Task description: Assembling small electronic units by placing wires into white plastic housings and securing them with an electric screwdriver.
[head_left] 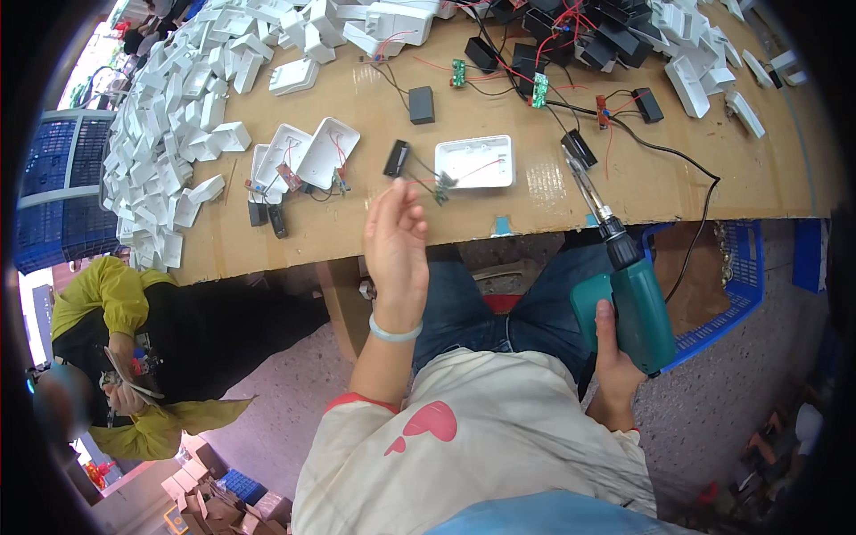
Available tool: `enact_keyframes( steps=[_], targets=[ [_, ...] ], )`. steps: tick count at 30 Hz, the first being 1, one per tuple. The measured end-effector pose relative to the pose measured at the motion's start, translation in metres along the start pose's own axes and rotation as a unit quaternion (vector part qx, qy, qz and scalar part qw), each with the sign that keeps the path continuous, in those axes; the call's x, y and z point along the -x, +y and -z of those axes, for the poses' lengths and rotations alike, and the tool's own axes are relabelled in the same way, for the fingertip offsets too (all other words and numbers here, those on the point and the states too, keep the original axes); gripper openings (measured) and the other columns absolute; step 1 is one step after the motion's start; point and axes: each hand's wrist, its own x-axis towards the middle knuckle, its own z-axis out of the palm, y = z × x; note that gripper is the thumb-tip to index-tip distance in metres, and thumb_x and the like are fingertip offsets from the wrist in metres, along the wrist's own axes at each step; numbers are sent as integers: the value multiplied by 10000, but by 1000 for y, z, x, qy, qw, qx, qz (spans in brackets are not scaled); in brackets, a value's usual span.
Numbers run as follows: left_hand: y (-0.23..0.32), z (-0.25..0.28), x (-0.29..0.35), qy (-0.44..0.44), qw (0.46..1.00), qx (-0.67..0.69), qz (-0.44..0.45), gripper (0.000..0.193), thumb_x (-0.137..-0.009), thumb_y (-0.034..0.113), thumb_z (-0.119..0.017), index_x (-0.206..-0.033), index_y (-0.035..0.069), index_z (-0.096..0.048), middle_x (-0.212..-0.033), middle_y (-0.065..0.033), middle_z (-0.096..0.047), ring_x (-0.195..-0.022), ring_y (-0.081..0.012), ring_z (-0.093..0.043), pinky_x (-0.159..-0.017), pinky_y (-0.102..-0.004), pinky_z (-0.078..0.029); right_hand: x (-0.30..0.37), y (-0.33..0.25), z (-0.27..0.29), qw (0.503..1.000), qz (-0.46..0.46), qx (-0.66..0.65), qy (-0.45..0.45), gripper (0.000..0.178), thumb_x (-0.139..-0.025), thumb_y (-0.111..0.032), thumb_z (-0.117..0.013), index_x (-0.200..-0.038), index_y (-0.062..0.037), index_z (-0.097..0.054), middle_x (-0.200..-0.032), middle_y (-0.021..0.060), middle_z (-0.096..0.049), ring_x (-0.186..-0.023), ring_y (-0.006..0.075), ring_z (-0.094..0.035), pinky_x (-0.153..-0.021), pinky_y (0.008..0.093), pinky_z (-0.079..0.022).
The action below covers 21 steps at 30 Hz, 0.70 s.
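My right hand (613, 361) is wrapped round the grip of a teal electric screwdriver (644, 316), its long metal bit slanting up to the table's edge. The bit's tip reaches a small black box (579, 148). My left hand (397, 245), with a pale bangle at the wrist, is raised at the table edge, fingers loosely bent and apart, nothing visible in them. Just beyond its fingertips lie another black box (397, 158) and a small green circuit board (443, 187), joined by thin wires. The board sits at the lower left corner of an open white plastic housing (490, 168).
Several white shells (328, 153) with wired boards lie left of centre. A big heap of white parts (192, 125) covers the far left; black wired boxes (615, 40) pile up behind. A black cord (673, 153) crosses the right side. A co-worker's yellow sleeve (125, 299) shows at left.
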Motion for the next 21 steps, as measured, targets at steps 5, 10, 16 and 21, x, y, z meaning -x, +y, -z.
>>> enact_keyframes(
  steps=[5,10,16,21],
  targets=[
    [-15,-13,7,-51,886,-216,-408,36,-1009,30,-629,-1024,33,-596,-1031,-56,-686,-910,-198,-648,-842,-310,-522,-3,-5,-3,999,38,16,-1,180,-894,-38,-788,-1039,24,-702,-877,113,-706,-700,214,-699,-632,312,-529],
    [17,-28,-3,-324,553,-488,-593,202,-871,30,-710,-1050,34,-618,-1030,-72,-661,-976,-317,-631,-881,-414,-490,-2,-5,0,998,51,-25,-19,254,-872,3,-794,-1105,48,-703,-964,119,-732,-792,202,-725,-712,294,-553],
    [23,-37,-39,-178,375,-654,-632,189,-841,75,-673,-1027,48,-648,-1087,-105,-652,-964,-291,-623,-835,-437,-472,0,-7,2,999,42,-11,-14,254,-872,14,-788,-1110,47,-704,-978,124,-736,-813,197,-729,-729,289,-556],
    [34,-48,-65,-38,370,-695,-616,209,-855,58,-630,-1060,33,-603,-1191,-142,-652,-1058,-326,-611,-897,-464,-457,1,-8,3,999,34,-22,-15,254,-874,19,-783,-1112,51,-702,-980,127,-740,-820,197,-737,-736,286,-560]
  ],
)
